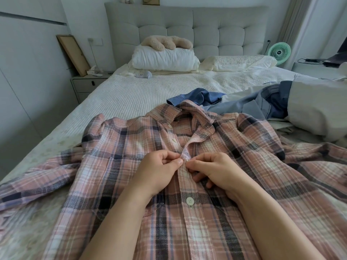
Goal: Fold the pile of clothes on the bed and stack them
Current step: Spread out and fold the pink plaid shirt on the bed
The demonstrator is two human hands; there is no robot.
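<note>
Right now both hands meet at the button placket of the pink plaid shirt [187,184], which lies face up on the bed [131,91], collar at 12 o'clock, hem at 6. The left hand [159,166] pinches one placket edge, the right hand [212,169] the other, fingertips almost touching; equally near. Unfolded blue clothes [244,104] wait at 1 o'clock.
</note>
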